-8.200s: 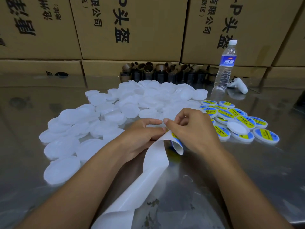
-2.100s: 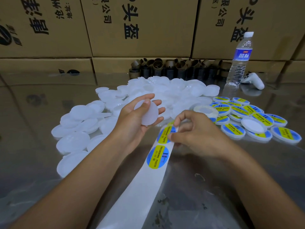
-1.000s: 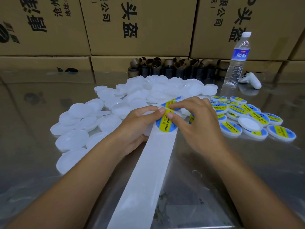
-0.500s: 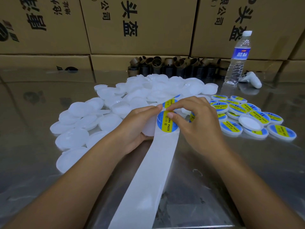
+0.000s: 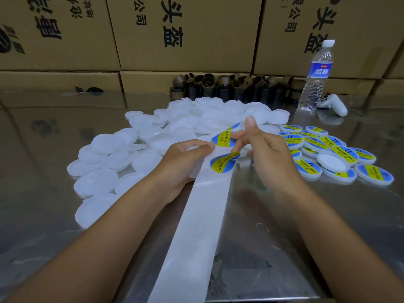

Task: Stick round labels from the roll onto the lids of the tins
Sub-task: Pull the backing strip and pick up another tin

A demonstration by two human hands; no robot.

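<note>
Head view: left hand (image 5: 181,158) pinching backing strip (image 5: 196,226), right hand (image 5: 269,154) seemingly peeling label (image 5: 225,137), fingertips half-hidden.

Shiny metal tabletop (image 5: 54,149) against stacked boxes.
Cardboard boxes (image 5: 185,33) with black printed characters form the back wall; their reflections show on the tabletop.

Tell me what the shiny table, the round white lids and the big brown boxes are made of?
The shiny grey table looks like polished metal, probably steel: it mirrors the boxes and bottle. The round white lids seem to be frosted, slightly see-through plastic, with a soft matt glow. The big brown boxes look like matt cardboard, with printed black characters and visible seams between them.
</note>
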